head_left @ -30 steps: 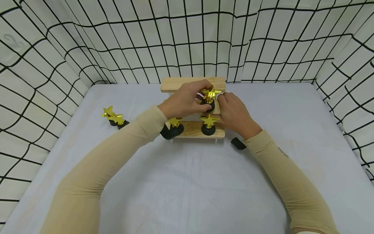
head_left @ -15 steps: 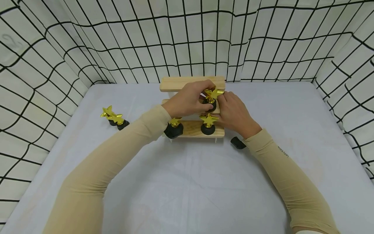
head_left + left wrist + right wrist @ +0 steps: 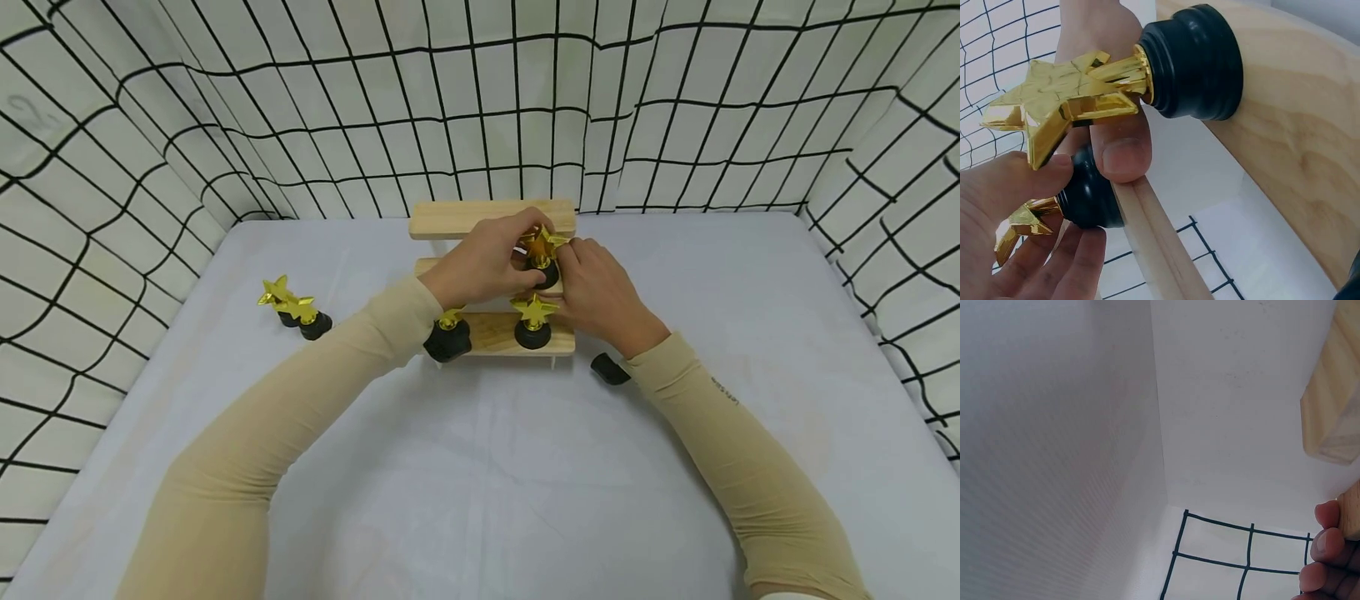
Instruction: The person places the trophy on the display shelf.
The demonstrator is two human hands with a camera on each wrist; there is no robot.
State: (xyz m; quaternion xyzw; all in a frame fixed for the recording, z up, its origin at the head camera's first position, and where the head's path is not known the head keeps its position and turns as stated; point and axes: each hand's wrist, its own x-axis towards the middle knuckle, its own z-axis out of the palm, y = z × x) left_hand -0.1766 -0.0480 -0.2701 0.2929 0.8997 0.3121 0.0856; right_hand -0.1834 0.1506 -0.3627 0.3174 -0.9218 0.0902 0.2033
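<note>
On the middle step of the wooden stepped shelf (image 3: 491, 218), the left hand (image 3: 480, 262) and right hand (image 3: 600, 287) both curl their fingers (image 3: 1124, 150) around a gold star trophy (image 3: 542, 250), above another star trophy (image 3: 534, 320) on the lowest step
</note>
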